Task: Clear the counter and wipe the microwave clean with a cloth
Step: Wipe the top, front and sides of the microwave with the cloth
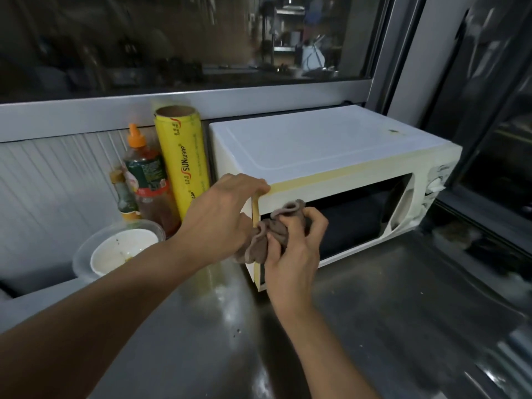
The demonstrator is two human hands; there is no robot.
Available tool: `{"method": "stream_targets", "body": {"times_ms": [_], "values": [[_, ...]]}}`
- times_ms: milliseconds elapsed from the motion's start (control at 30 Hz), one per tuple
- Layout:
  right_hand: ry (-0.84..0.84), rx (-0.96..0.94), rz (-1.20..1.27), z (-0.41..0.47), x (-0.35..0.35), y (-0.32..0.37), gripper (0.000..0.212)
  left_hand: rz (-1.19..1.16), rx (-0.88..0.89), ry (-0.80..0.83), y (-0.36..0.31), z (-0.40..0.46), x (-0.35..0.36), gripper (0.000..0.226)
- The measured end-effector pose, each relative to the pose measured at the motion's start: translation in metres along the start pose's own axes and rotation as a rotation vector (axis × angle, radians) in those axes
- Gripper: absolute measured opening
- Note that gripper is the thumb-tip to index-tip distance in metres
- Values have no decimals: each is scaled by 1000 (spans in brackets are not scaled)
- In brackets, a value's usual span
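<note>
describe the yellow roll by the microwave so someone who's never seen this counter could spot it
Start at the white microwave on the steel counter. Just off its left side, against the back wall, the cling wrap roll stands upright. It is the tallest thing there, bright yellow with a cardboard core, unlike the orange-capped sauce bottle beside it.

Upright yellow cling-film roll point(182, 162) against the ribbed wall panel point(54, 180); 1 orange-capped sauce bottle point(144, 171) and 1 smaller dark bottle point(124, 194) just beside it; white bowl point(121, 250) inside a clear plastic container point(83, 254); dark window point(172, 38) above.
</note>
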State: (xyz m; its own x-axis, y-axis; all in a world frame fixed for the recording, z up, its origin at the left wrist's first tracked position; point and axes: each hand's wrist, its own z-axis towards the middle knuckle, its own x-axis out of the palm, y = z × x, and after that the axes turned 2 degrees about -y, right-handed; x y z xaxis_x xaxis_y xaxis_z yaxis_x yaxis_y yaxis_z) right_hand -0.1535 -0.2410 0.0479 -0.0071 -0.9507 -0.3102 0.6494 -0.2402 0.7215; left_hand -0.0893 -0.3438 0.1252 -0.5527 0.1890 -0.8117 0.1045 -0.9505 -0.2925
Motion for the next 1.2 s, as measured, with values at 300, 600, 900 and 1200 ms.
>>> {"method": "stream_targets", "body": {"times_ms": [300, 600, 900, 1200], "values": [[-14, 13, -2, 41, -22, -44, 33, 239, 47, -92, -18, 12, 13, 41], [-125, 249, -23, 124, -75, -124, 35, 270, -24, -172, -26, 27, 21, 23], [-210, 282, -182, 135, -76, -136, 39, 204, -4, -180, -22, 24, 23, 41], [-115, 104, -102, 29, -15, -43, 42, 155, 5, -163, -14, 15, 23, 43]]}}
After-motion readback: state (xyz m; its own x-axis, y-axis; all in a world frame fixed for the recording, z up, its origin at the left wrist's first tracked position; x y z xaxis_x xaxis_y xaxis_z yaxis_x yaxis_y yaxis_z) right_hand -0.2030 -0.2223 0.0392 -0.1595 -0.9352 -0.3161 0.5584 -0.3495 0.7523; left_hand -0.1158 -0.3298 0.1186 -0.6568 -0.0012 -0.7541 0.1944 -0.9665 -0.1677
